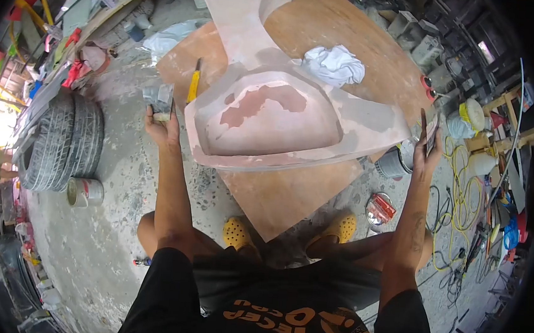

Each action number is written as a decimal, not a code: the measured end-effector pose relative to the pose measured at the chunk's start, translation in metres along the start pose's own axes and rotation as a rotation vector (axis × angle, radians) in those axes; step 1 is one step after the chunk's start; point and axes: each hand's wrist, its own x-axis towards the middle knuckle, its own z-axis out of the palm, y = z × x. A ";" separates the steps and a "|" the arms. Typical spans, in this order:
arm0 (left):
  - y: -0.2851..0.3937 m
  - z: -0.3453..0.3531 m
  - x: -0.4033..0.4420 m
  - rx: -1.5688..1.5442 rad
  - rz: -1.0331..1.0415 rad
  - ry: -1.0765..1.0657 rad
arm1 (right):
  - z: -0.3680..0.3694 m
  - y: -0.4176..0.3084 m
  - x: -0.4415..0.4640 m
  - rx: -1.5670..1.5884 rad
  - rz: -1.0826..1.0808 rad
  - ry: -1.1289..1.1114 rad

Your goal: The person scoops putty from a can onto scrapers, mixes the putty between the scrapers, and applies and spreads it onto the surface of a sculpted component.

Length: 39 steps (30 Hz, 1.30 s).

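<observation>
A large pale moulded piece point(268, 156), patched with pink and grey filler, lies in front of me with its hollow facing up. Left of it, my left hand point(161, 128) is closed around a flat grey scraper point(159, 94), whose blade points away from me. Off the piece's right tip, my right hand point(427, 154) grips a thin flat plate point(431, 130), seen nearly edge-on; its exact kind is unclear. Neither hand touches the moulded piece. A yellow-handled knife point(194, 86) rests beside its left edge, and a crumpled white cloth point(334, 65) lies behind it.
Brown boards point(270, 204) lie under the piece. Stacked tyres point(71, 137) and a can point(85, 192) stand at left. On the right are a metal tin point(394, 162), an open can with red contents point(380, 210) and yellow cords point(461, 180) across the concrete floor.
</observation>
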 end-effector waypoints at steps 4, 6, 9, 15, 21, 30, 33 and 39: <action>-0.029 -0.029 0.005 -0.144 -0.130 -0.024 | -0.084 -0.014 -0.011 -0.011 0.051 0.031; -0.040 -0.045 0.016 -0.101 -0.165 -0.076 | -0.050 0.006 -0.026 0.113 0.104 -0.028; -0.049 -0.024 0.002 -0.033 -0.211 0.052 | -0.053 0.029 -0.030 0.285 0.101 -0.200; -0.049 -0.012 -0.020 -0.072 -0.335 -0.218 | -0.054 0.033 -0.011 0.223 0.124 -0.250; -0.045 -0.041 -0.092 -0.049 -0.055 -0.164 | -0.081 0.016 0.028 0.241 0.098 -0.227; -0.039 -0.005 -0.226 -0.458 -0.409 -0.115 | -0.050 0.053 0.137 0.249 0.022 -0.188; -0.028 0.002 -0.232 -0.271 -0.329 -0.061 | -0.039 0.034 0.155 0.282 0.013 -0.083; 0.048 0.058 -0.194 0.048 -0.192 -0.187 | 0.057 -0.030 0.083 -0.094 0.297 0.039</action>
